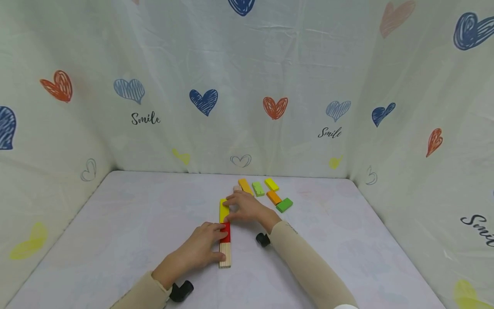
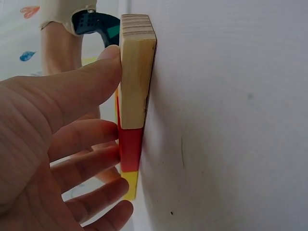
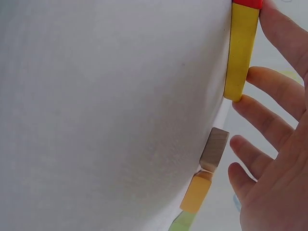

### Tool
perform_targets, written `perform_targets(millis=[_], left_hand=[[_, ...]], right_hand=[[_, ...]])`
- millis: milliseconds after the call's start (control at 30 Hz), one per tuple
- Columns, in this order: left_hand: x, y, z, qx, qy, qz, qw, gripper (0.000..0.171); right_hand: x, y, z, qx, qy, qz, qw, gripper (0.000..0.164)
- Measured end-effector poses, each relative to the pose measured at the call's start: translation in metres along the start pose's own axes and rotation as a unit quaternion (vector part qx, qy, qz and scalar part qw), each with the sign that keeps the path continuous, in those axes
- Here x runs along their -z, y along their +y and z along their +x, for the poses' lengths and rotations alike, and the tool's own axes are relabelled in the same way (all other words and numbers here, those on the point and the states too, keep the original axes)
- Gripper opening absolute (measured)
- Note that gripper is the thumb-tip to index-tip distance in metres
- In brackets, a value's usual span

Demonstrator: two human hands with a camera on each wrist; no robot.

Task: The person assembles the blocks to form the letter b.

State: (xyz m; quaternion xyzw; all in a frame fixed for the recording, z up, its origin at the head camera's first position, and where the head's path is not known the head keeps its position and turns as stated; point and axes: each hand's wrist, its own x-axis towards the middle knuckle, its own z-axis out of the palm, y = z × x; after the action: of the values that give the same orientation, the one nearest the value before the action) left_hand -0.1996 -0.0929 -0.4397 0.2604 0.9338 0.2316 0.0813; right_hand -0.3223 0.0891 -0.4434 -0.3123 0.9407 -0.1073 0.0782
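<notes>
A plain wooden block (image 1: 227,262), a red block (image 1: 227,237) and a yellow block (image 1: 222,211) lie end to end in a straight line. My left hand (image 1: 197,246) has its thumb against the side of the plain block and its fingertips at the red one. In the left wrist view, its extended fingers (image 2: 82,166) run along the row's edge. Over the far end, my right hand (image 1: 248,207) touches the yellow block with extended fingertips. The right wrist view shows its fingers (image 3: 272,89) spread along that block, one fingertip right at its far end.
Beyond the right hand are another plain wooden block (image 1: 237,188), a light orange block (image 1: 245,185), a light green block (image 1: 258,189), a second yellow block (image 1: 272,184), a darker orange block (image 1: 273,197) and a green block (image 1: 284,205). A heart-printed curtain (image 1: 239,133) borders the white table (image 1: 154,206).
</notes>
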Motion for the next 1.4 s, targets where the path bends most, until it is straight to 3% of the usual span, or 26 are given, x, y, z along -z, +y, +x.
perform_targets(millis=[433, 967, 1400], left_hand=[[-0.003, 0.003, -0.008, -0.002, 0.016, -0.010, 0.9998, 0.061], [-0.003, 0.004, -0.006, 0.006, 0.004, 0.005, 1.0000, 0.069], [-0.002, 0.006, -0.008, 0.013, -0.002, 0.009, 0.9999, 0.062]], right_hand=[[0.000, -0.004, -0.010, 0.008, -0.012, 0.012, 1.000, 0.054], [0.005, -0.002, -0.018, 0.024, -0.024, 0.025, 0.999, 0.057], [0.006, -0.005, -0.024, 0.030, -0.027, 0.036, 0.999, 0.057]])
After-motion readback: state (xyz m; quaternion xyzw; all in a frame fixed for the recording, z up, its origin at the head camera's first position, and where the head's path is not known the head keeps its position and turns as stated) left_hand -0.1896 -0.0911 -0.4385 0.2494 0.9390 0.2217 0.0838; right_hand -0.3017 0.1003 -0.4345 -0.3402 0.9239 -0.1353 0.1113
